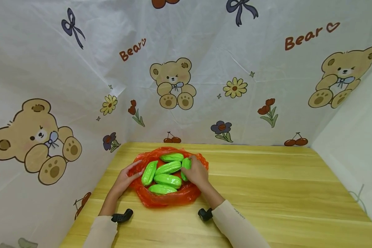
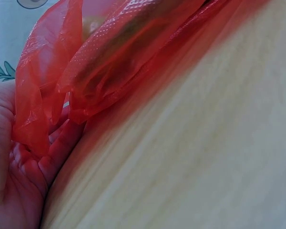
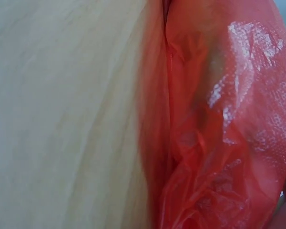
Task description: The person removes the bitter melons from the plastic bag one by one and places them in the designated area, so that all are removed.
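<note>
Several bright green, ridged bitter melons (image 1: 168,180) lie in a red plastic bag (image 1: 156,201) whose mouth is spread wide on the table. At the bag's right side, my right hand (image 1: 198,173) grips an upright bitter melon (image 1: 185,164), thumb on its near left side and fingers over its far end. My left hand (image 1: 123,180) rests against the bag's left edge with thumb and fingers spread. In the left wrist view, folds of the bag (image 2: 38,105) hang over the left palm (image 2: 26,186). The right wrist view shows mostly the bag's side (image 3: 219,143), with little of the hand.
The wooden table (image 1: 266,186) extends to the right of the bag. A white cloth (image 1: 204,44) printed with bears and flowers stands behind and at the left. Black wrist cameras (image 1: 122,216) sit at both cuffs. A thin cord (image 1: 358,196) shows at the far right.
</note>
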{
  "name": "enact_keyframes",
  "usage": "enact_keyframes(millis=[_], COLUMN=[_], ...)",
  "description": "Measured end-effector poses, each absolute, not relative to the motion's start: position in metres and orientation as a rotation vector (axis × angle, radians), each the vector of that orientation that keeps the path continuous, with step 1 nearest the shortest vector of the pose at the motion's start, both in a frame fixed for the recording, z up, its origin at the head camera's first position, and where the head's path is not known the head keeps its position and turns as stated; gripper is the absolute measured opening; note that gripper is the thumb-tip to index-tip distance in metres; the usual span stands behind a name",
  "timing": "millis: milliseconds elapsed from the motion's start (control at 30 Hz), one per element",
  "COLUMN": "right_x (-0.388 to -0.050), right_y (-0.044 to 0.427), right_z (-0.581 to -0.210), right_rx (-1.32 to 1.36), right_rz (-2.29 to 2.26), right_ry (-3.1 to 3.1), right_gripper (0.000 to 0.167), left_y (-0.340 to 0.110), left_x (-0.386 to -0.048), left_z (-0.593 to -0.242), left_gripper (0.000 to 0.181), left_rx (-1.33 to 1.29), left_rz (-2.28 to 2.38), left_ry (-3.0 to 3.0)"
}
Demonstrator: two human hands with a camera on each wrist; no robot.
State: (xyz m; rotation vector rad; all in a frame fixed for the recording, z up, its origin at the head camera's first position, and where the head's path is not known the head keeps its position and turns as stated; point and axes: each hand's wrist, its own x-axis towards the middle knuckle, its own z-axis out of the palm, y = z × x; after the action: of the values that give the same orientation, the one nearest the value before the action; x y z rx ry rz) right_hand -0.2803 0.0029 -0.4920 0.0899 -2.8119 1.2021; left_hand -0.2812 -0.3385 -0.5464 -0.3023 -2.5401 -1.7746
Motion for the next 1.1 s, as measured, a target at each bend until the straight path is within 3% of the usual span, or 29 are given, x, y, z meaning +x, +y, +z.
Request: enact_keyframes(millis=[367,667,1100], right_x=[-0.284,-0.279,-0.272], right_y=[0.006,0.010,0.024], right_z=[-0.498,-0.496,-0.482], right_rx=[0.070,0.139,0.353], right_rz=[1.283,1.509,1.672], right_ry=[-2.768,-2.620,-2.495], right_gripper=[0.053,0.054,0.052], left_y=[-0.335,-0.325,-0.328], left_x=[-0.280,-0.265,-0.272], left_z=[-0.543,-0.517,-0.527], left_gripper=[0.058,0.057,0.057], left_rx=[-0.284,-0.319,-0.305], left_rz=[-1.801,-1.840,-1.811], left_ry=[-2.548,-2.538,-2.550])
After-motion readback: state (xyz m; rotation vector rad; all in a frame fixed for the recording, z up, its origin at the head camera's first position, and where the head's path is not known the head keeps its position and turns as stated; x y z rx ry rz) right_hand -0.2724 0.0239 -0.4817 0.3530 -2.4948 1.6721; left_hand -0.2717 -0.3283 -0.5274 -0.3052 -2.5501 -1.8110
